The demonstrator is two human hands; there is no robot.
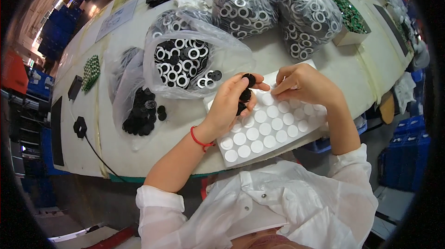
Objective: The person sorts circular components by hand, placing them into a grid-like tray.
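Note:
My left hand [227, 103] holds several small black round discs [245, 94] in its curled fingers, above a sheet of white round stickers [252, 133]. My right hand [303, 83] is closed in a pinch at the far part of that sheet. Its fingertips are pressed together, and what they hold, if anything, is too small to make out. Rows of white circles show between and below the two hands. The far part of the sheet is partly hidden by the hands.
An open plastic bag [222, 54] of black-and-white rings lies beyond my left hand. Loose black discs [140, 114] spill from another bag at left. Two filled bags [245, 10] [308, 19] stand at the back, beside a box of green pieces [352, 36]. A cable [97, 151] crosses the table's left edge.

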